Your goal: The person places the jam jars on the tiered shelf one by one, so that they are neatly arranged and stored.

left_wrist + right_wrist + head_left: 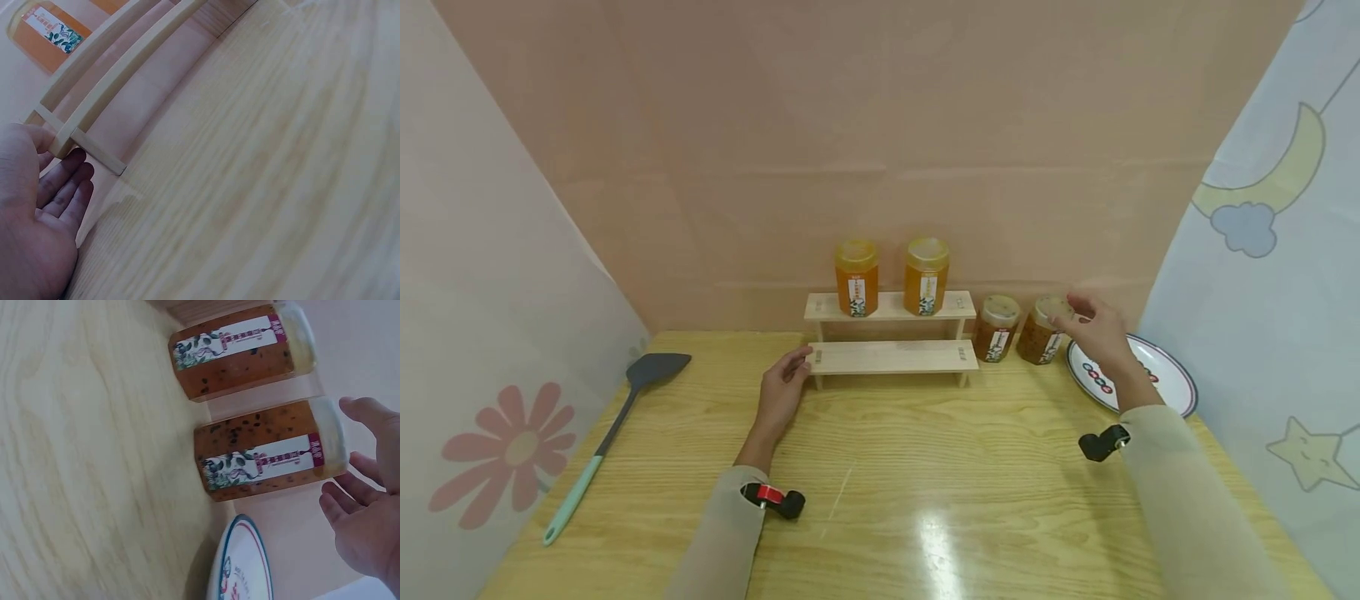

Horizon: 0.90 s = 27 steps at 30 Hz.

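A two-step wooden shelf (891, 357) stands against the back of the table. My left hand (782, 387) pinches the left end of its lower board, thumb on top and fingers beneath, as the left wrist view shows. Two jars of orange contents, one jar (857, 279) and another jar (927, 277), stand on the upper board. To the shelf's right are a dark reddish-brown jar (996, 329) and a second such jar (1040, 333), both upright. My right hand (1101, 333) hovers at the second jar's lid, thumb and fingers spread around it; the thumb looks apart from the lid.
A white plate (1176, 387) with a dark rim lies at the right, beneath my right forearm. At the far left a spatula (617, 425) with a mint-green handle rests on the wooden table (880, 467). A pinkish sheet (880, 125) covers the back wall.
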Each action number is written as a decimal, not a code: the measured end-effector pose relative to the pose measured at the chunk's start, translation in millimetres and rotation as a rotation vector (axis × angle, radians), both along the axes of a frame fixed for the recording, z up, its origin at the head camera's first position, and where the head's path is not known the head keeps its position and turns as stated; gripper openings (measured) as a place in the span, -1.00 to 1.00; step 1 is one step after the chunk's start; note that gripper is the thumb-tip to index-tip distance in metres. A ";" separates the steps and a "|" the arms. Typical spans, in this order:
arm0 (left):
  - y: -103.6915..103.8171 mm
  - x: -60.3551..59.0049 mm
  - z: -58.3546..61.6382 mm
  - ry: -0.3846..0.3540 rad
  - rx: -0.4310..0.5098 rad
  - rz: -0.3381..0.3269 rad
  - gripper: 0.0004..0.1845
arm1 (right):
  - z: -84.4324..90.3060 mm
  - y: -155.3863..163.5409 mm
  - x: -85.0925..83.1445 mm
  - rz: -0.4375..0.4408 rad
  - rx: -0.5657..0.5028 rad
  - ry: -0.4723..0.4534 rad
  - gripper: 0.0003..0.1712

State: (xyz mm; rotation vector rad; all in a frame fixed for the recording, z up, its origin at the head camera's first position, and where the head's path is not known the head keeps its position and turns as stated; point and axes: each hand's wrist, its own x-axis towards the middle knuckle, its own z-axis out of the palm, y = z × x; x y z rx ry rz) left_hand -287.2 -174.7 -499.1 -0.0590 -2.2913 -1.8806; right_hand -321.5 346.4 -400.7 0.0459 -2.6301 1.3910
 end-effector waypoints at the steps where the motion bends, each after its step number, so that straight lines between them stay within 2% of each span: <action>1: -0.2 0.1 0.1 0.002 0.001 0.002 -0.64 | -2.8 -0.1 -1.7 0.002 -0.010 -0.013 -0.09; 12: -1.7 -0.6 -2.6 0.005 0.001 0.003 -0.64 | -21.2 0.3 -7.7 0.029 -0.099 -0.091 0.04; 18: -2.0 -0.7 -2.3 0.010 -0.004 -0.001 -0.63 | -24.5 -3.1 -5.1 0.001 -0.143 -0.085 0.02; 27: 0.0 -1.8 -1.2 0.012 0.010 0.006 -0.64 | -26.5 -3.5 -4.9 -0.062 -0.123 -0.044 -0.02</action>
